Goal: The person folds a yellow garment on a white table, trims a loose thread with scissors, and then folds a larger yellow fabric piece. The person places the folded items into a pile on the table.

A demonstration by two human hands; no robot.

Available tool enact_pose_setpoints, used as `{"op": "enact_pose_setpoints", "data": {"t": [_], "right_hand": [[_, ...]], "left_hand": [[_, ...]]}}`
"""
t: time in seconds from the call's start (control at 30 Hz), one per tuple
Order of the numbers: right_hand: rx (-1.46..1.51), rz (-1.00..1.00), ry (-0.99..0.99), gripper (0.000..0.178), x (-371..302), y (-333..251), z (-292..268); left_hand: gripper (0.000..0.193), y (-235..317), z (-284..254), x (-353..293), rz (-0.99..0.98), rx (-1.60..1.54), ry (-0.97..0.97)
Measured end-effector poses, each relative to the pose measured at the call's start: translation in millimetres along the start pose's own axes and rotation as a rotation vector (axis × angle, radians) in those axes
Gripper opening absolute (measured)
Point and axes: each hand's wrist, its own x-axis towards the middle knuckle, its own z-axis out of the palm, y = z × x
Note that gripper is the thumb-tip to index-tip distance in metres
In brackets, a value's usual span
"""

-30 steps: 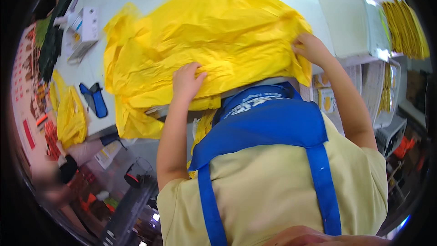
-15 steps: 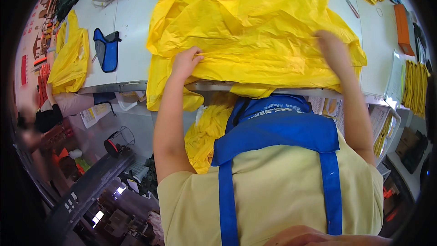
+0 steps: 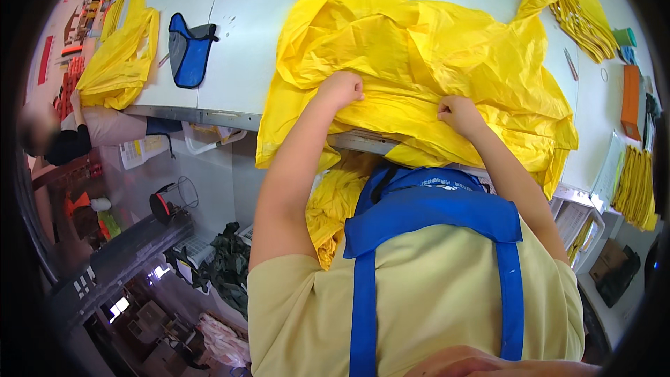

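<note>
A large yellow cloth [image 3: 419,49] lies crumpled across the white table [image 3: 241,35], its near edge hanging over the table's front in 2 places or more. The person's 2 hands work at the near part of it, apart from each other, with folds running between them. The left hand [image 3: 340,89] has its fingers curled in and pinches a fold of the cloth. The right hand [image 3: 460,115] is also curled, thumb and fingers pressed together on the cloth near its front edge; the exact grip of each hidden finger I cannot tell.

To the left of the cloth lies 1 blue and gray pouch [image 3: 192,54], with a smaller yellow bundle [image 3: 129,52] farther left, near a co-worker [image 3: 66,143]. To the right lie a stack of yellow pieces [image 3: 586,17], a pair of tweezers or snips [image 3: 571,64] and an orange box [image 3: 631,101]. Under the table, a yellow heap [image 3: 335,206] sits beside the person's blue apron [image 3: 433,216].
</note>
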Motion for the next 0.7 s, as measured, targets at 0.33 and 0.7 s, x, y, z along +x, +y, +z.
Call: {"op": "enact_pose_setpoints", "data": {"t": [0.33,0.7], "right_hand": [[-0.006,0.047,-0.058,0.014,5.3,-8.7,-7.5],[-0.216,0.103,-0.011,0.012,14.8,0.4,-23.8]], "left_hand": [[0.022,2.0,-19.7,13.5,-0.017,0.046,-0.146],[0.015,-36.2,20.7,-143.3,-0.238,0.103,0.692]]}}
